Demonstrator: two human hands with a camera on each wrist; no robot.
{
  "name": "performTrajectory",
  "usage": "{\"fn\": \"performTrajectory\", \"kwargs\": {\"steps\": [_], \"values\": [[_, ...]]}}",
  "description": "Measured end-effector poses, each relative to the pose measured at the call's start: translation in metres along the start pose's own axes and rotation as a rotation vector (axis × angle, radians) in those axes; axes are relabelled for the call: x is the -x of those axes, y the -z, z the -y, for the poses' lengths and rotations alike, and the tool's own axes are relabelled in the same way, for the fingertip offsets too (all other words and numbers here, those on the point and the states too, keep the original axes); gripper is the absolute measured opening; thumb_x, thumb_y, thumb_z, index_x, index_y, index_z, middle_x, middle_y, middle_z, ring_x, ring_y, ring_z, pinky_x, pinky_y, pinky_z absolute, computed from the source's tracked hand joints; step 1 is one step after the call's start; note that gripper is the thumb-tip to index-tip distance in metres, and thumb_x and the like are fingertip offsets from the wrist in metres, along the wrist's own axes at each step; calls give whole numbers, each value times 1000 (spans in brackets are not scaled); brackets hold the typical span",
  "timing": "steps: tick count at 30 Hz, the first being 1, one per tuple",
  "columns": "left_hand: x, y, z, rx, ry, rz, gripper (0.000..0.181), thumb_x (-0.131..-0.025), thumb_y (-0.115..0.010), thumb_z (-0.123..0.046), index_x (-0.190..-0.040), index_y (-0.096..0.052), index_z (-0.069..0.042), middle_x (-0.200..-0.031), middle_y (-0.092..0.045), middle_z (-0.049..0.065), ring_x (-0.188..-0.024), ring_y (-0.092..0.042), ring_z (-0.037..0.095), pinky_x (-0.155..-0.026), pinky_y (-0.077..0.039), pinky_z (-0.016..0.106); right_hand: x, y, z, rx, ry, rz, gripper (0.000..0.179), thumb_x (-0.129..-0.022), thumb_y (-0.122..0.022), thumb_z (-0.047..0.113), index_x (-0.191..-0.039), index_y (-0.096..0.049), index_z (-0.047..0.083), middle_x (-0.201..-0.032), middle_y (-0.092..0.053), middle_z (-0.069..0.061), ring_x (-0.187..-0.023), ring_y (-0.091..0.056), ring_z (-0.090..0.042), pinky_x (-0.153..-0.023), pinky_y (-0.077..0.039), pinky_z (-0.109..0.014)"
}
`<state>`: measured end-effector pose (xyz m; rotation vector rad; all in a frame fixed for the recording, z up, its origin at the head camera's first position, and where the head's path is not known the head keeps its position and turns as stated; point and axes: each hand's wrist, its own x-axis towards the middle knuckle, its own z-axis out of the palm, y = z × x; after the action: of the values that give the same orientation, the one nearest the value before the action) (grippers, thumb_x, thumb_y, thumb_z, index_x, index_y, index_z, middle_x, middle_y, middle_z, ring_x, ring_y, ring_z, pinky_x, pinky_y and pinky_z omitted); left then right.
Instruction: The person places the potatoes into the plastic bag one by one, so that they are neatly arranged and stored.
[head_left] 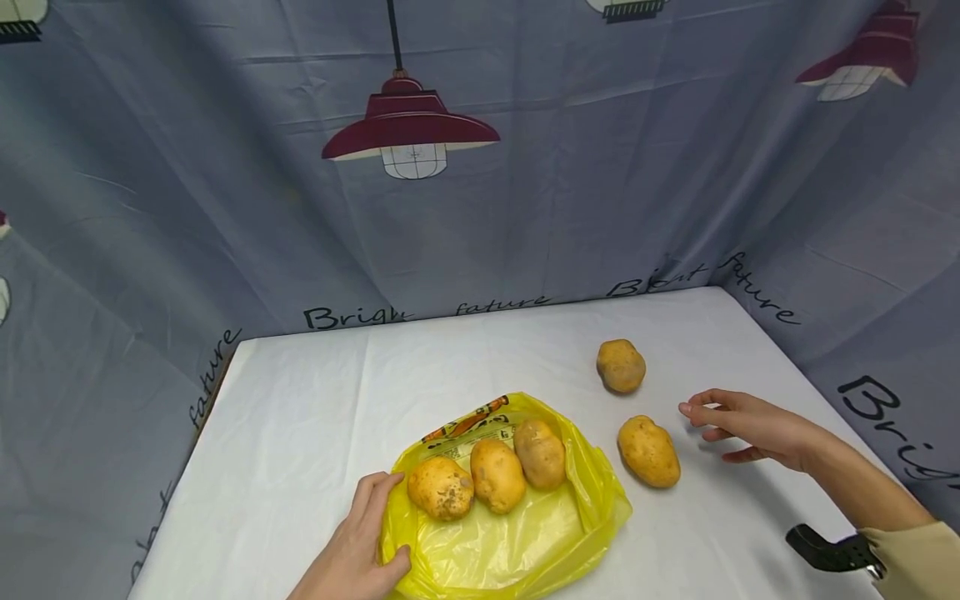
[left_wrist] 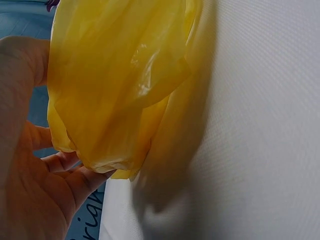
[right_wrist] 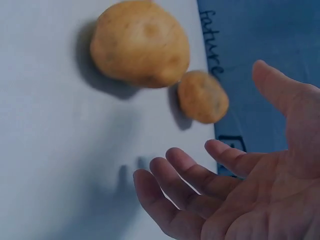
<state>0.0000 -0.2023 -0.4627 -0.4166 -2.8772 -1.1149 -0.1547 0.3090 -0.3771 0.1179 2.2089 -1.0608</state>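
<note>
A yellow plastic bag (head_left: 517, 542) lies spread with its mouth up on the white table. Inside it are a speckled potato (head_left: 441, 488), a middle potato (head_left: 498, 477) and a browner potato (head_left: 540, 454), side by side. My left hand (head_left: 363, 533) holds the bag's left rim, its thumb and fingers set apart along the edge; the left wrist view has the yellow film (left_wrist: 115, 90) hiding some fingertips. To the right of the bag, my right hand (head_left: 753, 427) hovers with fingers spread and nothing in it. Nearest to it is a loose potato (head_left: 649, 452), also seen as the larger potato (right_wrist: 141, 44).
Farther back on the table (head_left: 300, 433) sits another loose potato (head_left: 621, 366). A grey-blue curtain (head_left: 562, 208) with printed lamps and lettering encloses the table's back and sides. A black strap (head_left: 832, 552) is at my right wrist, by a beige sleeve (head_left: 918, 558).
</note>
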Motion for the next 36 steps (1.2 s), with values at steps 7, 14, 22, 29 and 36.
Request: {"fn": "performTrajectory", "kwargs": {"steps": [7, 14, 22, 29, 36], "values": [[1, 0, 1, -3, -5, -7, 81, -70, -74, -13, -146, -45, -3, -133, -39, -3, -101, -55, 12, -86, -51, 32, -6, 5, -16, -4, -43, -17, 80, -99, -52, 57, -142, -34, -8, -133, -49, -27, -117, -51, -41, -84, -54, -53], [1, -1, 0, 2, 9, -1, 81, -71, -74, -13, -145, -45, -4, -133, -39, -3, -102, -55, 12, -87, -50, 32, -11, 8, -28, 6, -74, -5, 86, -98, -53, 57, -146, -29, -10, -138, -41, -34, -118, -48, -45, -82, -54, -56], [0, -1, 0, 1, 10, 8, 80, -71, -73, -14, -145, -45, -3, -133, -38, -4, -103, -54, 11, -87, -50, 32, -12, 3, -27, -27, -74, -2, 87, -98, -54, 57, -147, -28, -9, -139, -40, -33, -118, -46, -42, -81, -55, -55], [0, -1, 0, 8, 1, 12, 81, -71, -74, -13, -146, -44, -4, -133, -39, -3, -103, -54, 11, -87, -50, 32, -20, -11, -24, -66, -82, -6, 91, -98, -53, 58, -149, -23, -11, -138, -37, -35, -119, -45, -45, -80, -56, -51], [1, -2, 0, 6, 0, 6, 81, -71, -74, -13, -146, -44, -4, -133, -39, -4, -103, -55, 12, -87, -50, 32, -25, -35, -10, -50, -52, 28, 85, -96, -60, 54, -147, -31, -8, -138, -38, -33, -113, -49, -40, -78, -57, -48]]}}
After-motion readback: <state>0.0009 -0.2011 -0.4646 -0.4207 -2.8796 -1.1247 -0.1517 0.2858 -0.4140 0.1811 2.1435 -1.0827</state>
